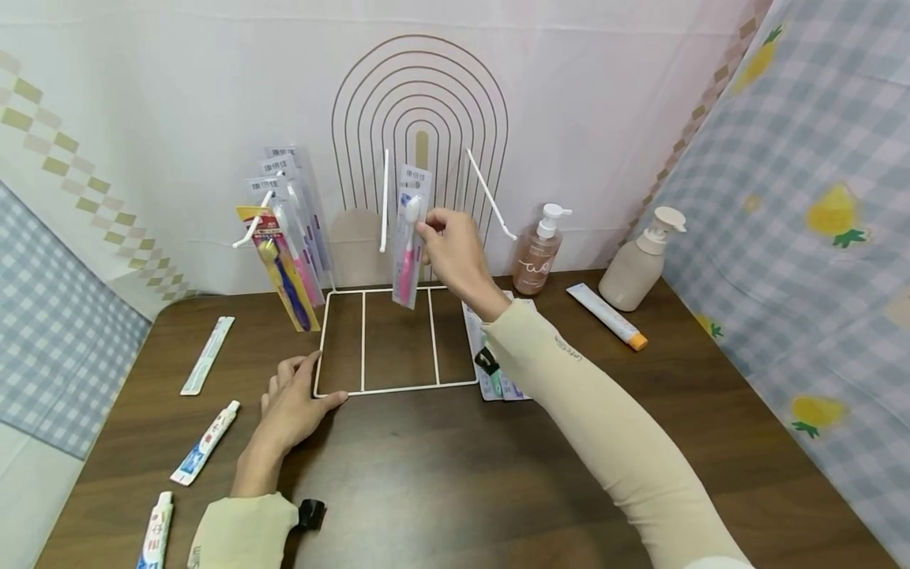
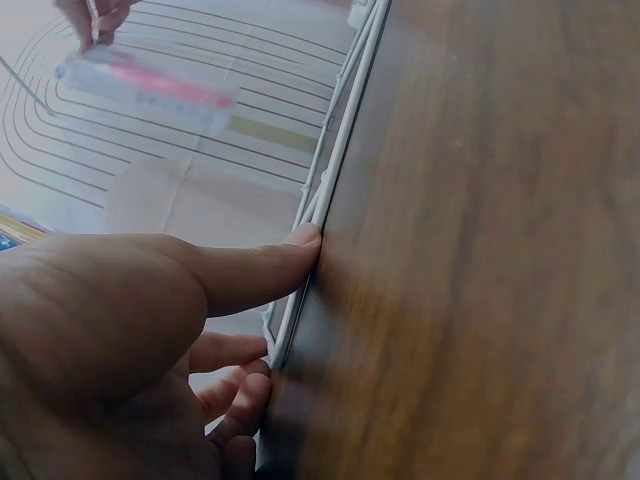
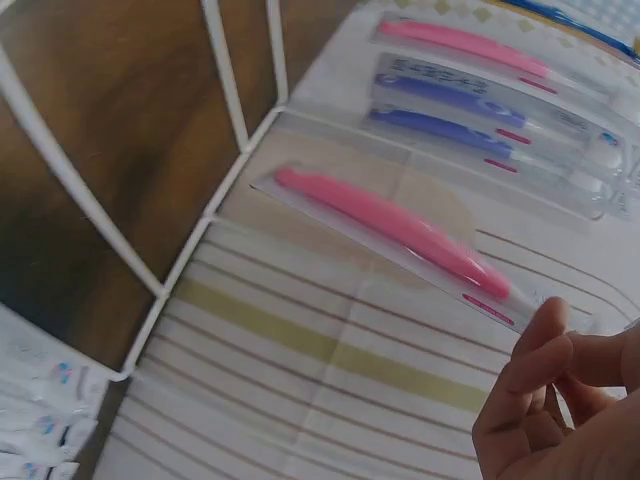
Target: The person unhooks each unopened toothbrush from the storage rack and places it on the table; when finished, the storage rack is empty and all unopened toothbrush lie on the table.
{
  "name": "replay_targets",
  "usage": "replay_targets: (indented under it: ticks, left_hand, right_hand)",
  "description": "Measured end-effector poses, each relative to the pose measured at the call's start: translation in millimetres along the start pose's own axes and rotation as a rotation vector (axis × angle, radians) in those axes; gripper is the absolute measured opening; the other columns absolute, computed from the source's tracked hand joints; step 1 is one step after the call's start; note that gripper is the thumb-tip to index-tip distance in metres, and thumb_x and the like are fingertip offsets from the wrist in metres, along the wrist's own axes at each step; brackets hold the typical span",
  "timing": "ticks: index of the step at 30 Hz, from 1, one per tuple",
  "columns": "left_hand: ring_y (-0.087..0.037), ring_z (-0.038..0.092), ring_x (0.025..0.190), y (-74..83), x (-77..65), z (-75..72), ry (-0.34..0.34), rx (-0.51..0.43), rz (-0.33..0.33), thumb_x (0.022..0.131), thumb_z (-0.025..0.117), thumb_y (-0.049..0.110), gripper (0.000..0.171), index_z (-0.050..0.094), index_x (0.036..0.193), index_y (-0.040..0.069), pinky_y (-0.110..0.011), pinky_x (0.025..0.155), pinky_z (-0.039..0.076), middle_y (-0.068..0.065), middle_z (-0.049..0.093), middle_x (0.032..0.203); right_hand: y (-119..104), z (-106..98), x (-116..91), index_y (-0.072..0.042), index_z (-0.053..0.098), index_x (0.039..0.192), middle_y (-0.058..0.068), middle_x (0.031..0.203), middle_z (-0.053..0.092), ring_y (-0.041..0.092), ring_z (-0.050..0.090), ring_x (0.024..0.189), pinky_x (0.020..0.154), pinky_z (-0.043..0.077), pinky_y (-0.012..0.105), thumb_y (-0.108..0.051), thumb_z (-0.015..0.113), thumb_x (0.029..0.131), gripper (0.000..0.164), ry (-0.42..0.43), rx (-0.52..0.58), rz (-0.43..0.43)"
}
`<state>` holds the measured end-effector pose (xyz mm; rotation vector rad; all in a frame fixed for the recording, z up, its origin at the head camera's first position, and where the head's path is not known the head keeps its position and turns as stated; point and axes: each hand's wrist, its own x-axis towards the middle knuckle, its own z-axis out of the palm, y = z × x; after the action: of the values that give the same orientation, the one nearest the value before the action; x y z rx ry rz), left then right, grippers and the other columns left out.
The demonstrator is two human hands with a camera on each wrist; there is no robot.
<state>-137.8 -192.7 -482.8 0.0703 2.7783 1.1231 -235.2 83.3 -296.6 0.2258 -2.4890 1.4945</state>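
A brown wooden table [image 1: 426, 474] filled the lower part of the head view, and a pale patterned cloth [image 1: 213, 95] hung behind it. At the centre stood a white wire rack [image 1: 398, 390], its prongs slanting through the upper middle. Right of centre were a beige pump bottle [image 1: 635, 269] and, nearer the middle, an amber pump bottle [image 1: 536, 257].

The left hand [image 1: 295, 407], left of centre, gripped the rack's front corner — thumb along the front bar, fingers bent at the side. The right hand [image 1: 455, 245], in the upper middle, pinched a pink toothbrush pack [image 1: 408, 261] by its edge; it hung upright between two prongs (in the left wrist view it was only a blur).

More toothbrush packs [image 1: 303, 237] hung from the upper-left prong, a yellow one [image 1: 280, 276] foremost. Others lay partly under the right sleeve [image 1: 604, 427]. An orange-capped tube [image 1: 604, 314] lay at right; two toothpaste tubes [image 1: 206, 442] lay lower left — above them, a slim packet [image 1: 208, 356].
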Motion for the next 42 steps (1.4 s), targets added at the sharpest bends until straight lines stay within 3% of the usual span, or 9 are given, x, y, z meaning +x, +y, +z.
replay_targets:
  ticks: [4, 12, 17, 27, 32, 38, 42]
  left_hand:
    - [-0.060, 0.027, 0.159, 1.4, 0.5, 0.2, 0.004, 0.000, 0.002, 0.106, 0.082, 0.040, 0.098, 0.029, 0.179, 0.001, -0.075, 0.115, 0.028, -0.031, 0.027, 0.177]
    - [-0.060, 0.027, 0.159, 1.4, -1.0, -0.3, -0.002, -0.003, 0.001, 0.106, 0.082, 0.041, 0.099, 0.029, 0.179, 0.000, -0.075, 0.115, 0.028, -0.032, 0.026, 0.177]
    - [-0.060, 0.028, 0.157, 0.5, -0.2, -0.5, 0.005, -0.003, 0.004, 0.105, 0.082, 0.039, 0.098, 0.030, 0.178, 0.000, -0.074, 0.113, 0.029, -0.032, 0.027, 0.176]
    - [-0.059, 0.028, 0.157, -0.2, 0.3, 0.1, 0.006, -0.002, 0.005, 0.105, 0.082, 0.038, 0.096, 0.031, 0.178, 0.001, -0.073, 0.112, 0.029, -0.033, 0.028, 0.176]
    - [-0.060, 0.028, 0.157, 0.3, -0.3, 0.2, 0.003, -0.002, 0.004, 0.105, 0.082, 0.039, 0.097, 0.030, 0.178, 0.000, -0.073, 0.112, 0.029, -0.033, 0.027, 0.176]
    - [-0.061, 0.026, 0.159, 0.7, -0.4, 0.3, -0.005, 0.000, 0.005, 0.105, 0.082, 0.041, 0.099, 0.029, 0.179, 0.001, -0.076, 0.115, 0.027, -0.033, 0.026, 0.177]
    - [-0.062, 0.025, 0.158, -0.2, -1.3, 0.5, -0.013, 0.000, -0.001, 0.105, 0.081, 0.042, 0.100, 0.028, 0.179, 0.001, -0.077, 0.115, 0.026, -0.034, 0.025, 0.177]
  right_hand:
    - [17, -8, -10, 0.005, 0.079, 0.116, 0.015, 0.097, 0.076, 0.019, 0.069, 0.069, 0.056, 0.043, 0.020, -0.010, 0.065, 0.116, 0.021, -0.029, -0.025, 0.030]
    - [50, -30, -31, 0.000, 0.082, 0.111, 0.007, 0.083, 0.077, 0.008, 0.067, 0.060, 0.058, 0.042, 0.023, -0.016, 0.067, 0.116, 0.023, -0.084, -0.084, 0.076]
    - [64, -48, -42, 0.002, 0.081, 0.111, 0.003, 0.074, 0.075, 0.007, 0.063, 0.057, 0.054, 0.040, 0.024, -0.018, 0.066, 0.115, 0.025, -0.130, -0.048, 0.105]
    - [117, -98, -57, 0.010, 0.078, 0.123, -0.005, 0.078, 0.067, 0.006, 0.062, 0.062, 0.057, 0.048, 0.022, -0.022, 0.066, 0.116, 0.035, -0.093, 0.035, 0.317]
    - [146, -129, -68, 0.013, 0.075, 0.127, -0.008, 0.070, 0.060, 0.006, 0.056, 0.063, 0.059, 0.046, 0.023, -0.022, 0.065, 0.116, 0.038, -0.087, 0.034, 0.382]
    - [178, -156, -81, 0.013, 0.076, 0.127, -0.011, 0.062, 0.053, 0.007, 0.052, 0.063, 0.060, 0.046, 0.025, -0.025, 0.063, 0.116, 0.041, -0.080, -0.071, 0.436]
    - [196, -163, -84, 0.012, 0.078, 0.126, -0.010, 0.068, 0.057, 0.007, 0.052, 0.064, 0.059, 0.045, 0.025, -0.026, 0.064, 0.116, 0.042, -0.074, -0.136, 0.466]
